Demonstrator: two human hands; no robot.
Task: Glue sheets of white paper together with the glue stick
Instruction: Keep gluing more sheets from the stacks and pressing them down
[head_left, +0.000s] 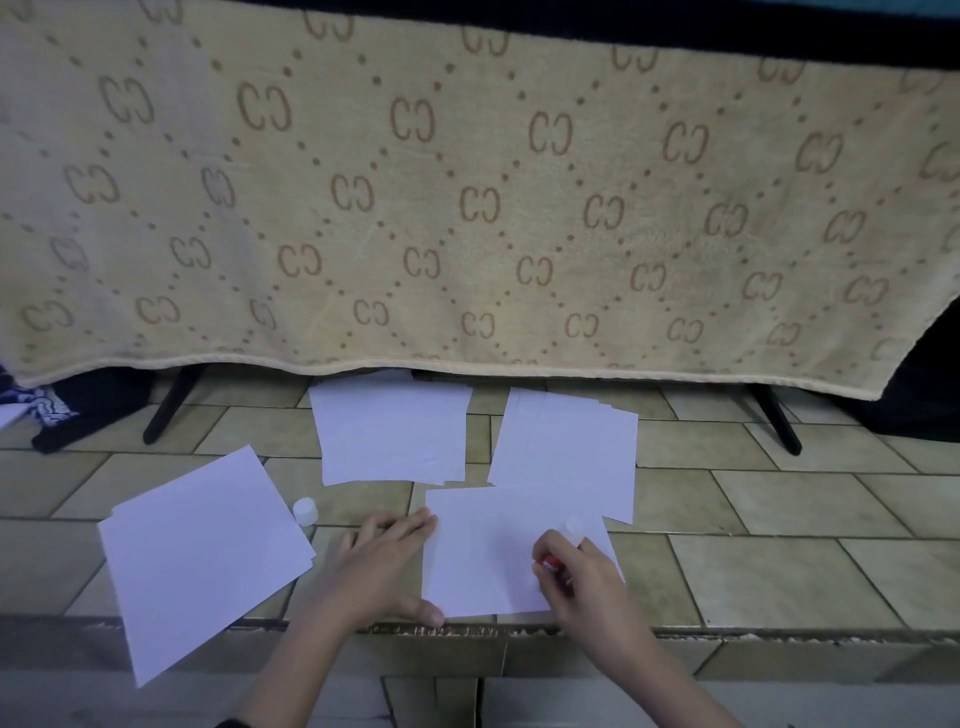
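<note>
A beige patterned blanket (467, 197) hangs across the back of my view, its hem just above the tiled floor (779, 519) where everything lies. I take the sheet under my hands (488, 551) as my landmark. Left of it a large paper stack (202, 556) sits at an angle, well apart from it. Beyond the landmark sheet lie two more piles: the middle pile (392, 434) behind its left part, and the right pile (569, 447), whose near corner the sheet overlaps. My left hand (387, 564) lies with straight fingers pressing the sheet's left edge, thumb at its near corner. My right hand (584, 579) rests on the sheet's right part, fingers curled round the glue stick (563, 545), its pale tip on the paper. A small white cap (305, 511) stands left of the sheet, just beyond my left hand.
</note>
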